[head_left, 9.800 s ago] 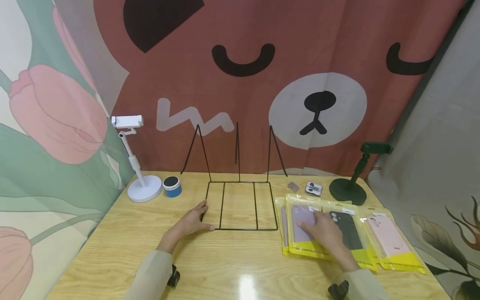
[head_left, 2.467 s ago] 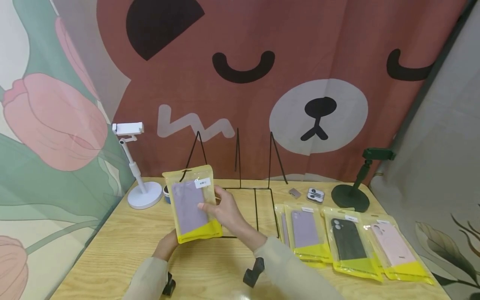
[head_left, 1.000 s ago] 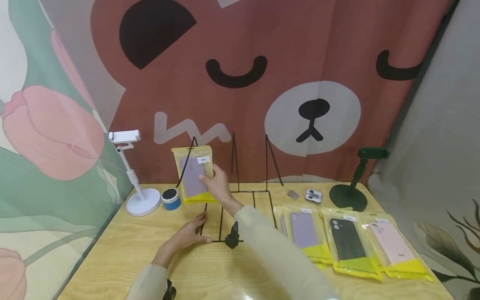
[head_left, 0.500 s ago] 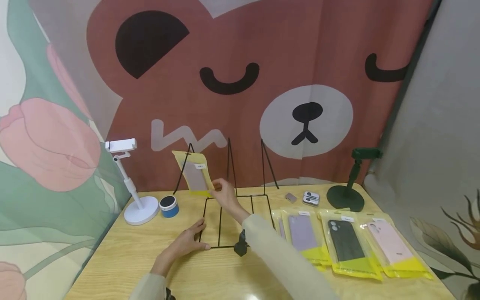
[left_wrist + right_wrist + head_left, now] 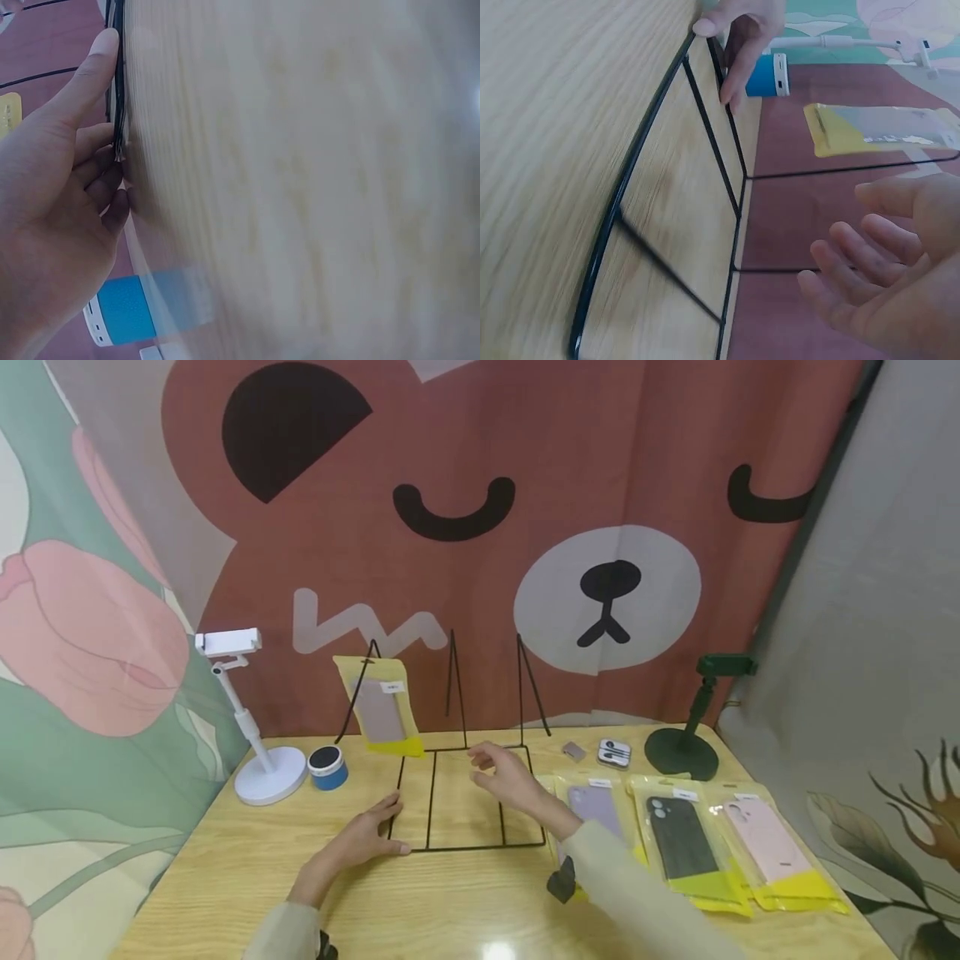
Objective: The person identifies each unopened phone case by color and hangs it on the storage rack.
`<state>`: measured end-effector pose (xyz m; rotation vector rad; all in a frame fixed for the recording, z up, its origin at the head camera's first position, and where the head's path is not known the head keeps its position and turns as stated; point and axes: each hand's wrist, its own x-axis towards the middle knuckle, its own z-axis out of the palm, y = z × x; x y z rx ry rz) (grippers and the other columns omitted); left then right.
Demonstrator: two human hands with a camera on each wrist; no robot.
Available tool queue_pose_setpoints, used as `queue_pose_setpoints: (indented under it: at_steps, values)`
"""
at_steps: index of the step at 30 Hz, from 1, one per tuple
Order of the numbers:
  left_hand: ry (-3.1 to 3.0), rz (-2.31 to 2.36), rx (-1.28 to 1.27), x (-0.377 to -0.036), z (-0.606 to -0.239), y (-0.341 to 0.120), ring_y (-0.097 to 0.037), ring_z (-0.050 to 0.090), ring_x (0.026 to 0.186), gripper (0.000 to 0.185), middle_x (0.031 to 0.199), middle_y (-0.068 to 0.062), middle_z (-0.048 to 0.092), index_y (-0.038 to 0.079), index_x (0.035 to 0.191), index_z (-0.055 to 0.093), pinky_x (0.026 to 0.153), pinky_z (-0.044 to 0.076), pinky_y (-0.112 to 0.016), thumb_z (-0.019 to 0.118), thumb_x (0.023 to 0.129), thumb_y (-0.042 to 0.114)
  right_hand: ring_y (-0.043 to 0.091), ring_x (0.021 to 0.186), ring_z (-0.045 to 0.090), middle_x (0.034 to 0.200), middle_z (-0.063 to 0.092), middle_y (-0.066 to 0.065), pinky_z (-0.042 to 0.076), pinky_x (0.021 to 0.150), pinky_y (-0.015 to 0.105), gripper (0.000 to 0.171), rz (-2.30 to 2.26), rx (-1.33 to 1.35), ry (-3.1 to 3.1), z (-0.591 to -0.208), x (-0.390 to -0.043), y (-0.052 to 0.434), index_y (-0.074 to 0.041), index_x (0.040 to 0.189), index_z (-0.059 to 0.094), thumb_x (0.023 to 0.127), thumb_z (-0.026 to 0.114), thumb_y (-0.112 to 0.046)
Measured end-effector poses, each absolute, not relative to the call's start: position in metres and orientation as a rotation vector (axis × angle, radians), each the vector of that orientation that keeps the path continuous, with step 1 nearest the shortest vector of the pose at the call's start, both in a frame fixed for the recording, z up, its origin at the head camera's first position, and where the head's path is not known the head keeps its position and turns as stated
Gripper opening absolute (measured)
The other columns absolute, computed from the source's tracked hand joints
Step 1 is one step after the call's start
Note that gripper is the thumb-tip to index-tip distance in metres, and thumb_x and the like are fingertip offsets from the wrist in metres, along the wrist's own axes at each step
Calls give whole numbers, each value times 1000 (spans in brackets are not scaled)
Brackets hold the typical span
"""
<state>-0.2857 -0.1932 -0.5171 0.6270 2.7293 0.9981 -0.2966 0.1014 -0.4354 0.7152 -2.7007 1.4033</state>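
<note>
R hand (image 5: pixel 510 777) hovers over the wire rack (image 5: pixel 465 802) base, fingers loosely spread, holding nothing. L hand (image 5: pixel 367 837) lies flat w/ straight fingers pressing the rack's front-left corner. A bagged phone case (image 5: pixel 377 708) hangs on the rack's leftmost upright. More bagged cases (image 5: pixel 693 847) lie right of the rack; blue speaker (image 5: pixel 326 767) & white stand (image 5: pixel 258 760) sit left of it.

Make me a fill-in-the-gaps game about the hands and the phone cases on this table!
1. The purple case packet hangs on the black wire ____.
2. The left hand rests on the rack's front ____ corner.
3. The right hand holds ____.
4. The small round speaker beside the white stand is ____.

Missing words: rack; left; nothing; blue
</note>
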Motion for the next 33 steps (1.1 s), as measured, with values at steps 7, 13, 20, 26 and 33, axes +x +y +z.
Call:
queue_pose_setpoints:
  at_steps: [7,13,20,26,33]
  values:
    - [2752,989,630,-287,-517,-196,-42,23,141,86,155,-19,26,-5,142,42,110,24,-57,79,78,40,31,106,60,114,62,14,50,88,46,34,1318,629,-2681,-434,-280,133,-3,126,57,93,63,-9]
    - [2741,973,636,-287,-516,-196,-41,22,141,85,156,-18,25,-4,143,42,111,24,-56,78,79,40,34,106,59,115,63,14,50,86,48,37,1171,397,-2725,-442,-264,166,-1,125,58,91,67,-11]
    - [2745,954,653,-289,-515,-197,-39,23,142,86,156,-16,25,-4,142,43,111,25,-53,78,79,41,40,109,57,121,59,22,47,87,54,42,972,115,-2851,-453,-243,211,3,127,55,92,63,-17]
    - [2742,956,653,-292,-517,-198,-40,22,142,88,156,-17,24,-4,143,40,112,24,-55,77,79,43,41,108,56,121,58,25,47,87,54,46,903,-18,-2869,-462,-234,234,6,127,54,89,67,-18]
    - [2720,967,635,-289,-518,-198,-39,20,142,88,157,-15,23,-2,145,40,112,23,-55,77,79,42,44,112,54,123,55,31,45,90,56,59,870,-107,-2942,-474,-231,241,12,129,49,85,73,-20]
